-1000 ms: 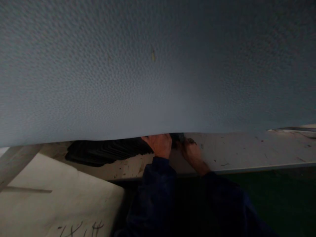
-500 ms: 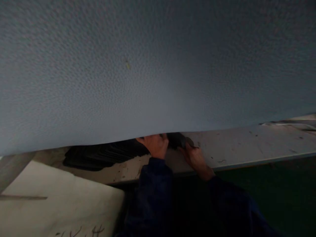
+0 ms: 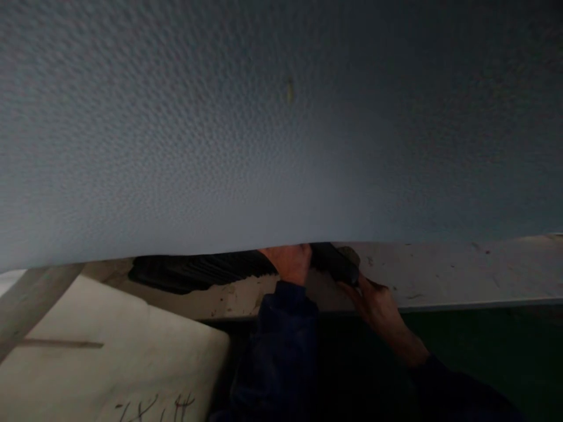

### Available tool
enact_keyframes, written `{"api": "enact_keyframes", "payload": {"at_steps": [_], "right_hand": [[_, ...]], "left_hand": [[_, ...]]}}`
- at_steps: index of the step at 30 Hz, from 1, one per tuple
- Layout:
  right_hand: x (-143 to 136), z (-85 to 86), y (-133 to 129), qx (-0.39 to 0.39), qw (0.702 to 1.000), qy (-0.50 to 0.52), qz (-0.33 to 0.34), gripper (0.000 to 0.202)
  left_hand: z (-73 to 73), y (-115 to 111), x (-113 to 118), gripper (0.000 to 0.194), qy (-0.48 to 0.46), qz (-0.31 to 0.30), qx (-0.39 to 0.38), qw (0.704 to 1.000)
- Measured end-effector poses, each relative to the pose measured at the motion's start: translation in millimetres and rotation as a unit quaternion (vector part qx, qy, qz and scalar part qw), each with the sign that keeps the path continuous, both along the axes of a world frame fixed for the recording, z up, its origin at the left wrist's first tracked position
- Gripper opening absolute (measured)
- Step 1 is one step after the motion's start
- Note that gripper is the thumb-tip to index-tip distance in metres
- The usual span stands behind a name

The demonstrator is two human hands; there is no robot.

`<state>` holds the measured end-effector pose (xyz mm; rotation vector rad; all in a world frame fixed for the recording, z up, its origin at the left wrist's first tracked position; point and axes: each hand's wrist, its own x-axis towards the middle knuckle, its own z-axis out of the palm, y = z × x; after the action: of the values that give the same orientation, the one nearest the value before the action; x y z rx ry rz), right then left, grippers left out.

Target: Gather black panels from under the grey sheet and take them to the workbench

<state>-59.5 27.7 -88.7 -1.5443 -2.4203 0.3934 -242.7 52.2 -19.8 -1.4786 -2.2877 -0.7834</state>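
Observation:
A grey textured surface fills the upper part of the view and cuts off what lies behind its lower edge. Below that edge a row of thin black pieces [image 3: 197,272] lies on a pale worktop [image 3: 440,275]. My left hand [image 3: 290,264] is at the right end of this row, fingers bent, their tips partly hidden. A dark piece [image 3: 336,264] extends to the right of it, its near end pinched by my right hand [image 3: 373,299]. Just behind the dark piece sits a brownish round thing [image 3: 349,255], too dim to make out.
The grey textured surface [image 3: 220,146] hangs close in front of the camera. At the lower left is a cream board [image 3: 153,346] with handwritten marks and a thin stick [image 3: 65,343]. A dark green floor [image 3: 479,340] shows at the lower right.
My right hand has moved right and nearer, and more of the dark piece shows between the hands. My left hand has shifted slightly right in view. The camera view has also shifted.

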Motion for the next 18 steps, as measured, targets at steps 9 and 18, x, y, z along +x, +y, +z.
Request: {"api": "enact_keyframes", "payload": {"at_steps": [9,18], "right_hand": [[-57,118.1,21,-0.036,0.999,0.015,0.019,0.078],[-48,137.4,68,-0.059,0.99,-0.029,0.125,0.02]], "left_hand": [[0.9,3,-4,0.023,-0.022,0.016,-0.028,0.999],[5.7,-1,2,0.026,-0.006,-0.019,-0.04,0.999]]}}
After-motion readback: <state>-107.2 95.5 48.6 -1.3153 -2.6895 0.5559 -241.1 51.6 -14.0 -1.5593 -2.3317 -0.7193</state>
